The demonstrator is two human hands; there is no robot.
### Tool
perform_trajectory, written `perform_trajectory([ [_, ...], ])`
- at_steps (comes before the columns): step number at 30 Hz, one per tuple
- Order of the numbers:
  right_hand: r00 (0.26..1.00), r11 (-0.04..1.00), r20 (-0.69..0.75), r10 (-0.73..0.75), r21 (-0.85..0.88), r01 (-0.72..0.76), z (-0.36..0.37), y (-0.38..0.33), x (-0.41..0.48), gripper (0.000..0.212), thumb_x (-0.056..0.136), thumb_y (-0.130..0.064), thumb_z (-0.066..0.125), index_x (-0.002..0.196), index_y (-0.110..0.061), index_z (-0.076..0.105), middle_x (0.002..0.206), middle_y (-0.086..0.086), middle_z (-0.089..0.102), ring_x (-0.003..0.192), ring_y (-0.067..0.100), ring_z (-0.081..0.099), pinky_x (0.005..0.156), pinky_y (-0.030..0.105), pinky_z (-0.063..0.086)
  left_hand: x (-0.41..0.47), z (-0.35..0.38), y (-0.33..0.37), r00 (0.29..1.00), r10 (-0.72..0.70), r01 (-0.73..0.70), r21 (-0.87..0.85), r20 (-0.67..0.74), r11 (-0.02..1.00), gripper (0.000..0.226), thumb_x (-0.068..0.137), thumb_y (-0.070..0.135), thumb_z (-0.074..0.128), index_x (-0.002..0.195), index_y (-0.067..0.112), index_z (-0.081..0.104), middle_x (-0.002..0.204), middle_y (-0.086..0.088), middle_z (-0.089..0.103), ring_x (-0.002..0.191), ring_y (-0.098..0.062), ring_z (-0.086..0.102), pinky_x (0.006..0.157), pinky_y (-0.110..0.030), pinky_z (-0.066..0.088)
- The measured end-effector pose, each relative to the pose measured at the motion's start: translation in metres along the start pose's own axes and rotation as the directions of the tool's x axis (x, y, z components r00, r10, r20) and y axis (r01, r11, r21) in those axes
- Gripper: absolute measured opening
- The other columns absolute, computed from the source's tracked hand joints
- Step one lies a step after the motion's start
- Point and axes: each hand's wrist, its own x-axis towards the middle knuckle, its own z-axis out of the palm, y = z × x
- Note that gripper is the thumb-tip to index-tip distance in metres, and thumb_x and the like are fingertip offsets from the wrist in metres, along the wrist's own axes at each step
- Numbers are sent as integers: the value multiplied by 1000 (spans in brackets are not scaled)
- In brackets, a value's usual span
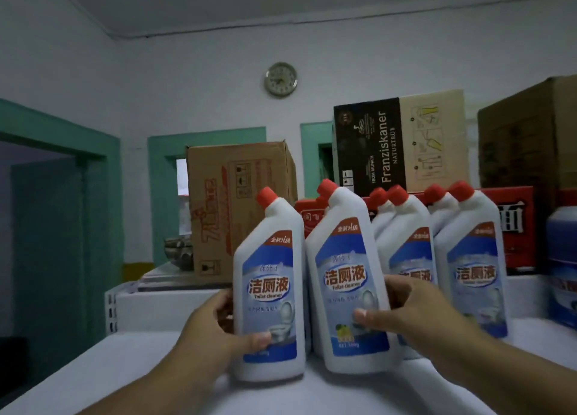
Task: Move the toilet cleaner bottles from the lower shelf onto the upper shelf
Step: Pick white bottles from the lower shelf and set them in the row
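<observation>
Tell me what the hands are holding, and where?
The left hand grips the leftmost toilet cleaner bottle low on its body; the right hand grips the second bottle likewise.

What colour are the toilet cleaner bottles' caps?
Red; the head view shows the cap of each toilet cleaner bottle best.

Dim, flat and bluish indoors. Brightest at a small window behind the box, blown out white. Soft all over, clearest on the front bottles. Murky in the left doorway. Bows straight lines near the edges.
</observation>
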Motion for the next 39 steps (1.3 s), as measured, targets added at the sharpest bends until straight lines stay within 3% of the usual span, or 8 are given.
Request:
perform_trajectory([
  [6, 997, 955, 60, -56, -289, 71, 5, 12, 2, 45, 51, -38, 74, 93, -37, 61, 89, -15, 71, 85, 3, 66, 73, 21, 57, 6, 2, -23, 996, 86, -89, 119, 33, 989, 64, 55, 10, 87, 95, 44, 49, 105, 18, 60, 93, -5, 58, 64, -13, 51],
  [9, 994, 873, 101, -37, -481, 81, -1, 9, -1, 44, 51, -58, 64, 91, -42, 59, 87, -22, 67, 84, -3, 63, 68, 10, 50, 6, 3, -25, 986, 144, -156, 179, 79, 971, 80, 61, 14, 86, 107, 57, 36, 118, 30, 42, 105, -1, 52, 77, -11, 48],
  [11, 994, 805, 109, -25, -587, 85, -1, 8, -3, 46, 54, -65, 57, 96, -45, 54, 90, -24, 63, 83, -3, 60, 66, 9, 48, 8, 8, -24, 981, 83, -101, 95, 178, 990, 95, 61, 5, 85, 123, 53, 31, 122, 24, 48, 105, -4, 57, 72, -14, 53],
  [15, 993, 798, 107, -49, -594, 103, 0, 10, -2, 40, 59, -62, 58, 95, -47, 47, 92, -26, 58, 86, -4, 56, 64, 7, 44, 14, 15, -20, 971, 56, -69, 48, 232, 996, 104, 56, -8, 84, 125, 46, 27, 112, 14, 60, 89, -3, 68, 66, -20, 56],
  [18, 994, 815, 101, -43, -572, 93, 2, 8, -3, 35, 68, -57, 62, 94, -48, 41, 88, -29, 53, 84, -7, 54, 63, 6, 43, 16, 12, -24, 971, 55, -71, 62, 232, 996, 100, 54, -5, 85, 117, 51, 31, 111, 15, 62, 95, -7, 67, 73, -25, 57],
  [23, 991, 714, 116, -72, -687, 132, 2, 2, -9, 61, 67, -68, 57, 110, -52, 17, 88, -31, 48, 78, -4, 58, 71, 12, 51, 22, 11, -26, 967, 31, -45, 50, 252, 998, 96, 50, -6, 86, 116, 43, 35, 113, 8, 61, 98, -15, 64, 70, -22, 57],
  [28, 986, 571, 133, -104, -804, 169, 2, 7, -8, 72, 63, -74, 58, 124, -48, 29, 107, -28, 52, 86, -3, 52, 86, 13, 48, 27, 5, -26, 937, -5, -17, 61, 350, 998, 107, 33, 11, 96, 118, 41, 39, 113, 7, 65, 97, -11, 67, 73, -24, 57],
  [39, 992, 661, 114, -59, -740, 124, 4, 22, -4, 58, 68, -64, 63, 117, -50, 36, 111, -32, 53, 101, -4, 54, 91, 16, 48, 31, 1, -36, 925, 49, -70, 42, 377, 997, 101, 29, 25, 95, 116, 38, 44, 96, 19, 71, 92, -2, 68, 67, -17, 55],
])
